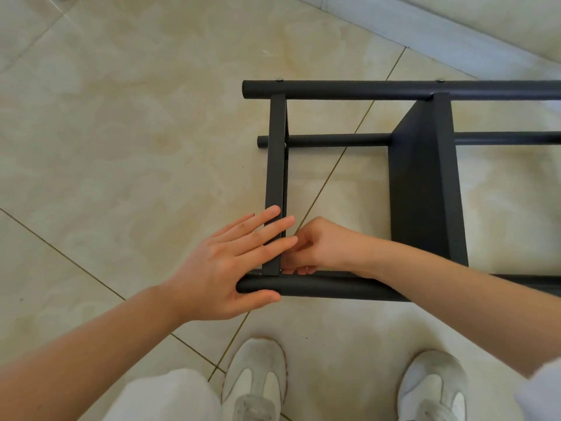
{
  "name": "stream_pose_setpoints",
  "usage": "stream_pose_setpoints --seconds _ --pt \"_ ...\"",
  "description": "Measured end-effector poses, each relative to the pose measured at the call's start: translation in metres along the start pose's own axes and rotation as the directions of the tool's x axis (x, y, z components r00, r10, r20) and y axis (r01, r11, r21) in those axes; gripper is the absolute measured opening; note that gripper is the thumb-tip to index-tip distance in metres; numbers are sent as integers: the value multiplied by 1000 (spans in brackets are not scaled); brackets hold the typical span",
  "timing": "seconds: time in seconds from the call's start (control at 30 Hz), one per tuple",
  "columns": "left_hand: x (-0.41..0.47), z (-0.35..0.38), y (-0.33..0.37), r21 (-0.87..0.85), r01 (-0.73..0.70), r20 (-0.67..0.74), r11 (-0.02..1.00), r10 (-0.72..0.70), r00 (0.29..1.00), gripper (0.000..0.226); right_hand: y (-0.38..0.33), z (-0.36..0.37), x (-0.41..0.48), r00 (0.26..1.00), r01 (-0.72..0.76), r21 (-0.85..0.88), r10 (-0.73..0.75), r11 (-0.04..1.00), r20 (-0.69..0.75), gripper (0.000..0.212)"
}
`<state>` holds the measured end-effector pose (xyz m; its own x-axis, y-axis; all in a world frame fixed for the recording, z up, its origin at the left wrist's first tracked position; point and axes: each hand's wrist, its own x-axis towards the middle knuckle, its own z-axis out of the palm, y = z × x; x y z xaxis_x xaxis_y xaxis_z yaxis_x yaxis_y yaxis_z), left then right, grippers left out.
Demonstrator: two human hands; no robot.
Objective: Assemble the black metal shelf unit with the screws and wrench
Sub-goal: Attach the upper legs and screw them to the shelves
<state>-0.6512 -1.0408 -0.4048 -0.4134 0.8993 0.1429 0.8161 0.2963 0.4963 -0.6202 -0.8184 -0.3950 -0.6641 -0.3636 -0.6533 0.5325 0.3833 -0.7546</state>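
The black metal shelf unit [422, 183] lies on its side on the tiled floor, with round posts running left to right and two flat shelf panels between them. My left hand [230, 268] rests with straight fingers across the end panel [276, 153], its thumb under the near post [318, 286]. Just inside that corner, my right hand [315, 247] has its fingers curled; whatever they pinch is hidden. Two screw heads [279, 79] show on the far post. No wrench is visible.
My two white shoes [255, 378] stand right in front of the near post. A pale wall base [425, 22] runs diagonally across the top right. Beige tiled floor [121, 132] stretches out to the left.
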Motion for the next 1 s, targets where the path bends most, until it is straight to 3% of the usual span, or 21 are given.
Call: stream_pose_setpoints --seconds 0.27,0.67,1.0 --pt "0 0 0 -7 -1 -2 1000 1 1000 67 -5 0 13 998 55 7 -55 998 22 25" --pt "1 0 1 -17 0 -12 1000 0 1000 65 -3 -4 7 997 47 113 -54 992 55 7" --pt "2 -1 2 -15 11 -7 1000 -12 1000 65 2 -6 12 990 -14 134 -6 991 142 12"
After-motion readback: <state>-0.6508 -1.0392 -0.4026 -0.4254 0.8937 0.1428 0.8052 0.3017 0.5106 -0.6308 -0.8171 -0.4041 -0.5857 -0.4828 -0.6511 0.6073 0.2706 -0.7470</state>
